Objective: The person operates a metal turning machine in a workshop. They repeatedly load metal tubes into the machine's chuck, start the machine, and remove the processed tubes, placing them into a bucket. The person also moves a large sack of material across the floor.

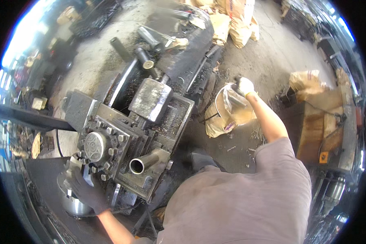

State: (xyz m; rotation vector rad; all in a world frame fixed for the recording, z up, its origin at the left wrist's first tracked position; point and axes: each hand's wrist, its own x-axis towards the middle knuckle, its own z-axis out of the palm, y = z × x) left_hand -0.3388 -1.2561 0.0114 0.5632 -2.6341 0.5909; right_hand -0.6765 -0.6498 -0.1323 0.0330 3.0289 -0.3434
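Note:
My left hand (86,192), in a dark glove, lies with its fingers stretched out against the metal beside the lathe's bolted tool post (96,147). Just below and left of it shows a shiny round metal part (76,205), partly covered by the hand. My right hand (244,86), in a pale glove with dark fingertips, is closed out to the right, above an open paper sack (219,125) with a clear plastic liner (233,101). A thin curved line runs from near that hand along the sack; whether the fingers grip it is hidden.
A short steel tube (144,162) and a heavy metal block (150,99) sit on the lathe carriage. Several cylinders lie farther along the machine. Filled sacks (240,20) stand at the far end. A wooden crate (323,130) is on the right. Metal shavings litter the floor.

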